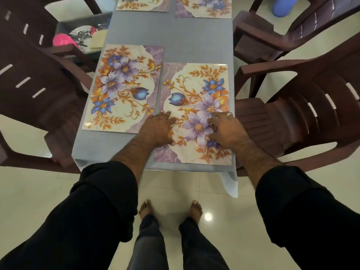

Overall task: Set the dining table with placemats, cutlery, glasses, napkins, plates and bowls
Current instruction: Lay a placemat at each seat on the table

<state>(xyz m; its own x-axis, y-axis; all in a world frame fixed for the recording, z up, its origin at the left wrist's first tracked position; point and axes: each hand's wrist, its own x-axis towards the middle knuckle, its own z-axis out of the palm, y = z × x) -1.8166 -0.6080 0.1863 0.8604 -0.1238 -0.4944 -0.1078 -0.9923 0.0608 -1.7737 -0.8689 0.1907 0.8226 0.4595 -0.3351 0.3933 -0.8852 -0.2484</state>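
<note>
Placemat positioning, near-right setting: both hands flat on mat.

Item: floral placemat (pixel 196 114), lying on the grey-clothed worktop (pixel 175 34) at its near right corner, just beside a matching left placemat (pixel 124 88); two more mats (pixel 143 3) sit at the far end. Left hand (pixel 158 130) and right hand (pixel 227 129) both press on it with fingers spread, grip released, grasping nothing. Handling note, as judgement: slide with even palm pressure so the cloth beneath does not bunch; square the mat's long edge to the worktop edge and level its near edge with its neighbour, which now sits further up. Cutlery and plates wait in a tub (pixel 85 38) on the left chair.
</note>
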